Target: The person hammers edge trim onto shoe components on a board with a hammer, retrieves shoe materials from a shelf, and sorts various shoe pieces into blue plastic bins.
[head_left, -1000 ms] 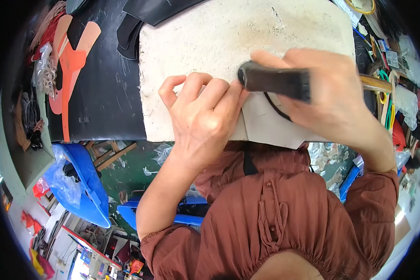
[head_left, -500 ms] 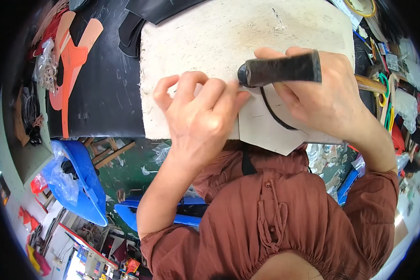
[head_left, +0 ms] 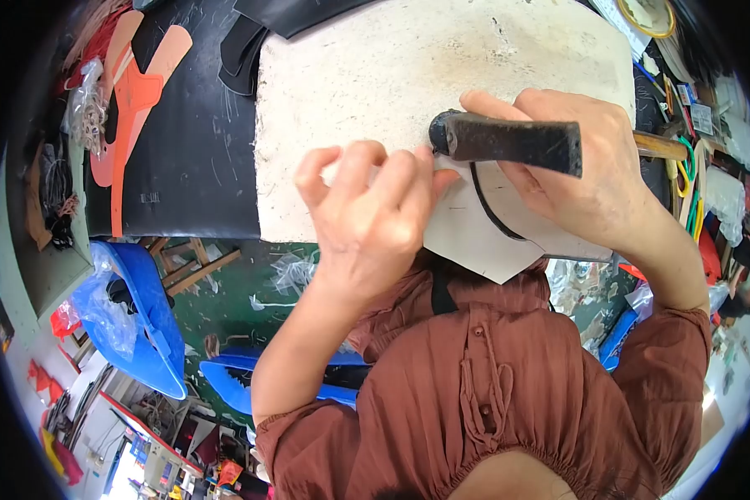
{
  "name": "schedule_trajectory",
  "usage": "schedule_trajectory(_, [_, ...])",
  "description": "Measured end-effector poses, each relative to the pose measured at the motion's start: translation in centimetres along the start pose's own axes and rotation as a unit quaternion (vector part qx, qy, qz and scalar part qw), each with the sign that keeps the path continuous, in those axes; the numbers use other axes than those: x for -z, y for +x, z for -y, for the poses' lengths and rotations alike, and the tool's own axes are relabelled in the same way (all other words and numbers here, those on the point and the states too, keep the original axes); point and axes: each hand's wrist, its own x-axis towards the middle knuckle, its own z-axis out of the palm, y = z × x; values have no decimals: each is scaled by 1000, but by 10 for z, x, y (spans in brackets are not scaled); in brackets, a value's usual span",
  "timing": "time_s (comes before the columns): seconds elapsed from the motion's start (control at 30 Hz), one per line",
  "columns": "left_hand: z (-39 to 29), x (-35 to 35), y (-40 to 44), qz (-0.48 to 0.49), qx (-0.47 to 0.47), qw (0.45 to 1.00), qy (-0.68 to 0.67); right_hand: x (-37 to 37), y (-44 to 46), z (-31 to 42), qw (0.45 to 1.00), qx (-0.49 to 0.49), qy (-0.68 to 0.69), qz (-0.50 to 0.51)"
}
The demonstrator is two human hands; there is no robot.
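My right hand (head_left: pixel 587 158) is wrapped round a hammer (head_left: pixel 517 143); its dark metal head points left and its wooden handle extends right, out past the hand. The round face of the head is just beside the fingertips of my left hand (head_left: pixel 375 196). With curled fingers, my left hand grips the upper left edge of a pale sheet (head_left: pixel 475 242) between thumb and forefinger. A thin dark curved strip (head_left: pixel 493 215) runs along the sheet below the hammer head. The sheet lies on a worn white board (head_left: pixel 350 83) and overhangs its front edge.
Orange and tan cut pieces (head_left: pixel 133 92) lie on a black surface (head_left: pixel 200 167) at the left. Black pieces (head_left: pixel 242 54) touch the board's upper left. A tape roll (head_left: pixel 647 15), scissors and tools crowd the right. Blue containers (head_left: pixel 133 325) are below the table edge.
The pale sheet has turned, with its lower corner now further over the front edge. My left hand has moved slightly right. The hammer, blurred at first, now shows sharply at nearly the same place.
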Motion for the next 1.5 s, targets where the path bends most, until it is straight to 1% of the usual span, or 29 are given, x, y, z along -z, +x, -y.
schedule_trajectory(0.03, [-2, -2, -3, -8, -4, 1000, -5, 0, 0, 0, 1000, 3, -4, -7])
schedule_trajectory(0.07, [-3, -3, -4, 2, 21, 999, -38, 1, 1, 0, 1000, 7, -11, -5])
schedule_trajectory(0.17, [-7, 1, -1, 20, 30, 999, -27, 7, 2, 3, 1000, 2, -4, -25])
schedule_trajectory(0.27, [-3, 4, 3, 41, 18, 998, -35, 5, -1, 5, 1000, 13, 6, 19])
schedule_trajectory(0.37, [0, 6, -1, 29, 4, 1000, -11, -2, -4, -1, 1000, 19, 0, -12])
schedule_trajectory(0.47, [-10, -2, -7, 1, 26, 999, -37, 2, -2, 1, 1000, 7, -5, -17])
schedule_trajectory(0.57, [-10, 9, -4, 71, 6, 997, -5, 5, -1, 7, 999, 3, 30, -21])
schedule_trajectory(0.67, [-6, 11, -2, 28, 27, 999, -3, -3, -6, 0, 999, 6, 44, -19])
schedule_trajectory(0.77, [-13, 2, -14, 3, 7, 1000, 4, 0, -4, -2, 1000, 10, 12, -26])
schedule_trajectory(0.83, [-25, 6, -14, 30, 36, 998, 43, 5, -2, 5, 999, -1, -5, -39])
schedule_trajectory(0.9, [-35, 8, -15, 54, 67, 993, 86, 0, -8, 8, 998, 3, 35, -46])
schedule_trajectory(0.93, [-39, 7, -13, 46, 93, 993, 47, -3, -11, 8, 997, 6, 55, -49])
schedule_trajectory(1.03, [-32, -4, -5, 22, 133, 988, -81, -11, -9, -16, 997, -18, 3, -80])
schedule_trajectory(1.07, [-26, -8, 5, 17, 131, 984, -118, -8, -10, -18, 995, -47, -7, -90])
schedule_trajectory(1.13, [-12, -20, 20, 18, 82, 986, -143, -1, -13, -21, 988, -105, -24, -107])
schedule_trajectory(1.2, [-10, -22, 28, 27, 41, 988, -149, -8, -21, -26, 991, -83, -33, -96])
schedule_trajectory(1.23, [-9, -19, 27, 38, 39, 987, -150, -12, -25, -28, 993, -71, -37, -91])
schedule_trajectory(1.3, [-6, -14, 25, 58, 32, 986, -153, -6, -19, -33, 988, -93, -44, -118])
schedule_trajectory(1.33, [-8, -16, 24, 51, 38, 986, -155, -2, -17, -32, 986, -108, -76, -100])
schedule_trajectory(1.4, [-9, -19, 19, 39, 54, 986, -155, -2, -23, -25, 990, -108, -29, -91])
schedule_trajectory(1.47, [-7, -15, 17, 47, 48, 985, -161, -8, -23, -21, 994, -49, 8, -93])
schedule_trajectory(1.5, [-6, -13, 15, 51, 45, 984, -165, -9, -20, -22, 993, -60, -9, -98])
